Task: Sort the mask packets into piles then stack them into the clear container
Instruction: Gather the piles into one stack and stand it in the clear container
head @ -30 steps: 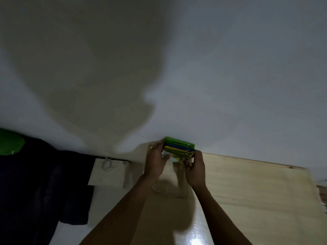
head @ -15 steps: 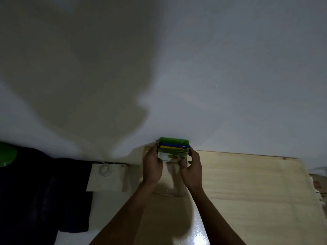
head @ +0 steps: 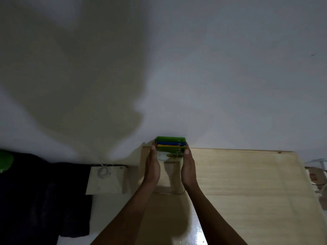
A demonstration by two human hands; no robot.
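Observation:
A stack of mask packets [head: 170, 143], green on top, then blue and yellow layers, sits at the mouth of the clear container [head: 170, 174] near the back edge of the wooden table [head: 238, 183]. My left hand [head: 152, 165] presses flat against the left side of the stack and container. My right hand [head: 188, 167] presses flat against the right side. The fingers of both hands are straight and reach up to the stack's ends. The container's lower part shows between my palms, and its contents are hard to make out.
A white wall [head: 194, 68] rises directly behind the table. A pale paper bag with a white cord handle [head: 106, 179] stands left of the table, beside dark cloth [head: 35, 200]. A green object [head: 5, 160] shows at the far left edge.
Both hands went from gripping the stack's ends with curled fingers to lying flat along its sides. The stack levelled out and sank lower into the container.

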